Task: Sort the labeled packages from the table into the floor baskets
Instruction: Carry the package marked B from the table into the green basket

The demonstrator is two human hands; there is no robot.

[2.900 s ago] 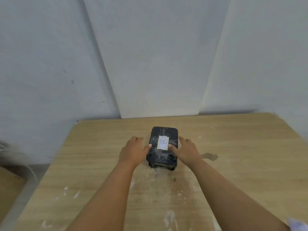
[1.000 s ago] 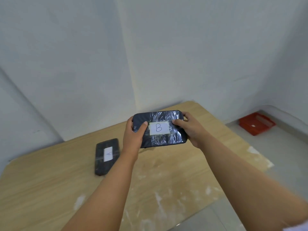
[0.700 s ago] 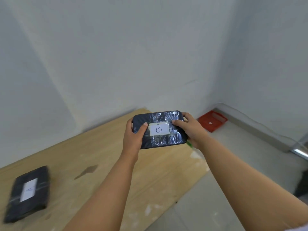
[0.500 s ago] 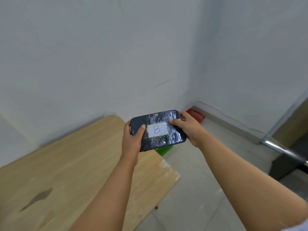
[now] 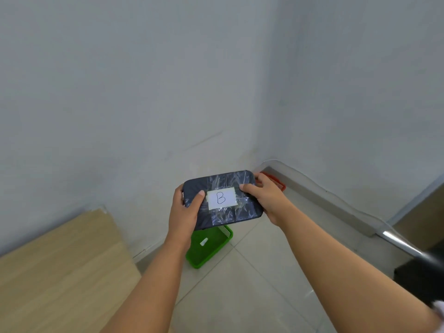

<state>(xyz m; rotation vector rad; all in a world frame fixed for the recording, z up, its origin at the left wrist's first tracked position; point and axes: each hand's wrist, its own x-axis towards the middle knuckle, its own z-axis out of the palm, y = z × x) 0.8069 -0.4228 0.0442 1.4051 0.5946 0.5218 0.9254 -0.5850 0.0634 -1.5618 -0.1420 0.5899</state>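
Note:
I hold a dark package [image 5: 225, 213] wrapped in clear film, with a white label marked "B" facing me. My left hand [image 5: 183, 215] grips its left end, thumb on top. My right hand [image 5: 266, 197] grips its right end. The package hangs in the air above the floor. Below it a green basket [image 5: 211, 247] stands on the tiles, partly hidden by the package and my left wrist; a small white tag shows inside. A red basket [image 5: 276, 182] sits in the room's corner, mostly hidden behind my right hand.
The wooden table [image 5: 60, 272] fills the lower left, its corner near the wall. Pale floor tiles [image 5: 252, 284] spread around the green basket. A metal rail [image 5: 398, 242] and a dark object [image 5: 422, 275] are at the right edge.
I lifted the package marked B off the table and turned right with it. The table and the other package slid out to the left; the green basket has come into sight under the package.

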